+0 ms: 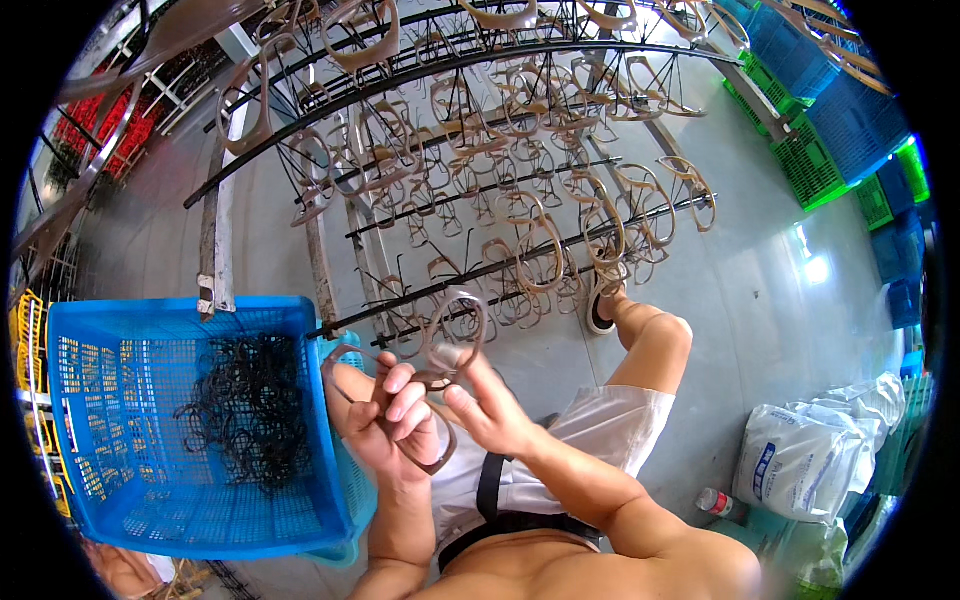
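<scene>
My left hand (385, 420) grips a brown translucent eyeglass frame (432, 462) by its lower rim, fingers curled around it. My right hand (490, 405) pinches a second brown frame front (455, 330) and holds it up just below the rack. Both hands meet in front of my lap. The rack (480, 200) of dark metal rods stretches above, hung with several similar brown frames on wire hooks.
A blue plastic crate (190, 500) at my left holds a tangle of dark wire hooks (250, 410). My bare knee (655, 340) and white shorts sit lower right. White sacks (800, 460) lie at the right; blue and green crates (830, 120) are stacked at the upper right.
</scene>
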The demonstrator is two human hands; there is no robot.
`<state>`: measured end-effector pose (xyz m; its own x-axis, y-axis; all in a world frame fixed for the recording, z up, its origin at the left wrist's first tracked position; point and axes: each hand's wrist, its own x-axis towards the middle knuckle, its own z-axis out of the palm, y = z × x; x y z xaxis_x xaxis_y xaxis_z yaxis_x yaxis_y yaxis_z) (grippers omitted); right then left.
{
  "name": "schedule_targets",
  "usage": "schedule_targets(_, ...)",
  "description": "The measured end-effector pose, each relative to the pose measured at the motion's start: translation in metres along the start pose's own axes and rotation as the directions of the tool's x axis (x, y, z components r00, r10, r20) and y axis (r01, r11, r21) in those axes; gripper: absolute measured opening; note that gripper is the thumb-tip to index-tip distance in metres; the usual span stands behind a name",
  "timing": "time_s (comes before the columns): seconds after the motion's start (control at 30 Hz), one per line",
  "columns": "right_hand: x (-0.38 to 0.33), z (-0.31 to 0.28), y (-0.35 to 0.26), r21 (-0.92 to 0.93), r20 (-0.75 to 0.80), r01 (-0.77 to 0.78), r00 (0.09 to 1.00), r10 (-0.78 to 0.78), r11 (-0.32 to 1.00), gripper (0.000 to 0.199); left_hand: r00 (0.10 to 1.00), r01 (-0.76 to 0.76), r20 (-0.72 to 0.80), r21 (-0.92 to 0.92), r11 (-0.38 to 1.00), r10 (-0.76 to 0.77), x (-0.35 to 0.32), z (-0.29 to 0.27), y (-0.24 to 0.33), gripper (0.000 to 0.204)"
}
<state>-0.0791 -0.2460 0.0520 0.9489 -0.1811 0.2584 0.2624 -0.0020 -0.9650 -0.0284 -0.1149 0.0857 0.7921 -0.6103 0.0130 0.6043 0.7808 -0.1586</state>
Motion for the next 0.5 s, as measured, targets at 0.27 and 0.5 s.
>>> schedule_targets(0.27, 0.039, 0.002, 0.028, -0.058, -0.586, -0.004, 0.810, -0.031, 0.998, 0.024, 0.943, 0.269, -0.271, 0.272, 0.924, -0.195, -0.032, 0.001, 0.008, 0.037)
schedule_targets(0.5, 0.088, -0.008, 0.054, -0.012, -0.730, -0.095, 0.682, 0.056, 0.995, 0.014, 0.866, 0.082, -0.381, 0.747, 0.659, 0.323, -0.033, -0.016, 0.027, 0.037)
